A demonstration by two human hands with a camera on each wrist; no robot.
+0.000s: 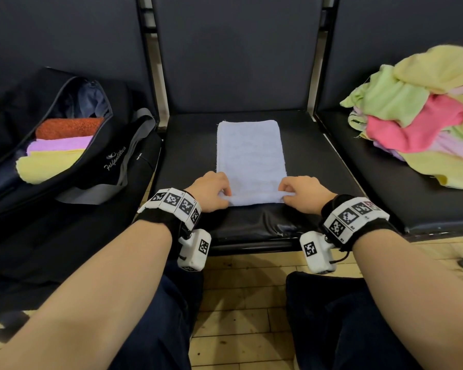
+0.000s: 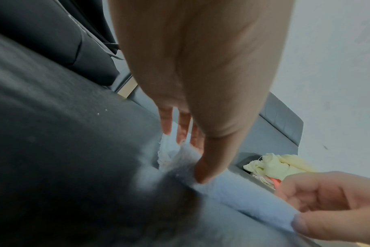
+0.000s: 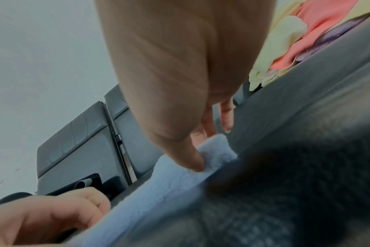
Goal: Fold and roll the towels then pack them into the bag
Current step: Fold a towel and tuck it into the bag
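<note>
Towel's (image 1: 250,158) near edge pinched by left hand (image 1: 210,192) and right hand (image 1: 304,193).

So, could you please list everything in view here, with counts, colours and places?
blue towel: one, pale blue, folded flat on the middle seat, near edge just turned over
bag: one, black, open, on the left seat
packed towels: three showing, orange, pink, yellow, inside the bag
towel pile: one loose heap, green, pink, yellow, lilac, on the right seat
seats: three, black
floor: wooden
left hand: pinches the blue towel's near left corner
right hand: pinches its near right corner
</note>
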